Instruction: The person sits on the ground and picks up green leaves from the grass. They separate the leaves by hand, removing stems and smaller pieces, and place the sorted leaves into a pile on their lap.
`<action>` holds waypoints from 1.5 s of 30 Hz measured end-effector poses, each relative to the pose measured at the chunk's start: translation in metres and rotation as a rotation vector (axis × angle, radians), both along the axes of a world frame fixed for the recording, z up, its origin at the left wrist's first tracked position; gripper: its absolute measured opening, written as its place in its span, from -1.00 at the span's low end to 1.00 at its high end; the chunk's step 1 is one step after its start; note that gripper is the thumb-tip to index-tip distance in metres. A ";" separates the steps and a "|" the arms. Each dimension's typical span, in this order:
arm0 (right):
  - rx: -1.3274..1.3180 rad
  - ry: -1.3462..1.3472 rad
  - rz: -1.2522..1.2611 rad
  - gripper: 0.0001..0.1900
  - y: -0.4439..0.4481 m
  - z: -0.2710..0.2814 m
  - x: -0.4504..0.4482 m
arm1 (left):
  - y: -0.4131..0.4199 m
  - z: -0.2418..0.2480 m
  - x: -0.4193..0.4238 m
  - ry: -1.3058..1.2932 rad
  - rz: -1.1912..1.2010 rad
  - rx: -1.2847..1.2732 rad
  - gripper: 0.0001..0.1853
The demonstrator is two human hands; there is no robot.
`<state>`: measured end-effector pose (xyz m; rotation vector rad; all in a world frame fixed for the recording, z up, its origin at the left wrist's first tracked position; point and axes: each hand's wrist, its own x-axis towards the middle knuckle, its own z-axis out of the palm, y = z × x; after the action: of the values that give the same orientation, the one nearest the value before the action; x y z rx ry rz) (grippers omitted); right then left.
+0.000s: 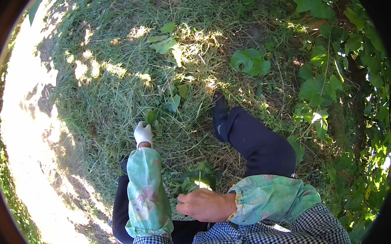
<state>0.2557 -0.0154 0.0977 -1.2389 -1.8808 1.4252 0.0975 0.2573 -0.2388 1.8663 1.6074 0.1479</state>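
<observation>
My left hand, in a white glove, reaches down to the grass with its fingers closed around a green leaf. Close to my body, my bare right hand is curled at a bunch of broad green leaves. The bunch sticks out beyond the knuckles, and the grip on its stems is hidden beneath the hand. More loose leaves lie on the grass just beyond the left hand.
Cut grass covers the ground. A leafy vine hangs along the right side. Other fallen leaves and a lobed leaf lie farther out. My dark shoe rests on the grass. Bright sunlit ground runs down the left.
</observation>
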 end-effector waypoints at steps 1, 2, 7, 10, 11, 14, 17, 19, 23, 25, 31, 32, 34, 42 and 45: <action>0.034 0.015 0.011 -0.85 0.000 0.000 -0.003 | 0.006 -0.004 -0.024 -0.100 0.087 0.042 -0.73; 0.051 -0.007 -0.007 -0.87 -0.001 -0.006 -0.003 | 0.004 0.008 -0.016 -0.308 0.207 -0.136 -0.75; 0.219 -0.151 -0.148 -0.86 0.012 -0.015 -0.011 | 0.009 0.123 -0.043 -0.830 0.327 -0.432 -0.75; 0.206 -0.109 -0.395 -0.83 0.027 -0.005 -0.006 | -0.003 0.205 -0.055 -1.194 0.203 -0.528 -0.63; 0.223 -0.082 -0.488 -0.82 0.033 -0.005 -0.005 | -0.011 0.237 -0.052 -1.157 0.175 -0.484 -0.61; 0.232 0.109 -0.630 -0.85 0.048 0.004 -0.005 | -0.033 0.291 -0.060 -1.100 0.090 -0.365 -0.57; 0.198 0.190 -0.666 -0.84 0.057 0.016 -0.008 | -0.064 0.329 -0.065 -1.038 0.137 -0.354 -0.59; 0.207 0.176 -0.687 -0.84 0.059 0.014 -0.009 | -0.079 0.332 -0.050 -1.184 0.153 -0.330 -0.53; 0.164 0.134 -0.672 -0.84 0.066 0.009 -0.017 | -0.092 0.336 -0.040 -1.121 0.200 -0.349 -0.60; 0.204 0.135 -0.689 -0.84 0.069 0.008 -0.023 | -0.094 0.342 -0.037 -1.100 0.210 -0.349 -0.62; 0.241 0.118 -0.712 -0.85 0.080 0.008 -0.032 | -0.097 0.358 -0.045 -1.087 0.226 -0.338 -0.64; 0.241 0.122 -0.698 -0.85 0.081 0.009 -0.033 | -0.097 0.355 -0.048 -1.090 0.231 -0.340 -0.64; 0.251 0.124 -0.685 -0.85 0.083 0.011 -0.036 | -0.095 0.353 -0.055 -1.095 0.240 -0.335 -0.63; 0.243 0.086 -0.648 -0.86 0.084 0.016 -0.038 | -0.097 0.357 -0.061 -1.058 0.220 -0.400 -0.65; 0.291 0.082 -0.624 -0.87 0.085 0.014 -0.038 | -0.099 0.354 -0.055 -1.038 0.260 -0.311 -0.64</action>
<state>0.2180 0.0693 0.1117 -1.4197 -1.3987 0.8243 0.0423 0.1578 0.1147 1.0174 1.0218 0.7845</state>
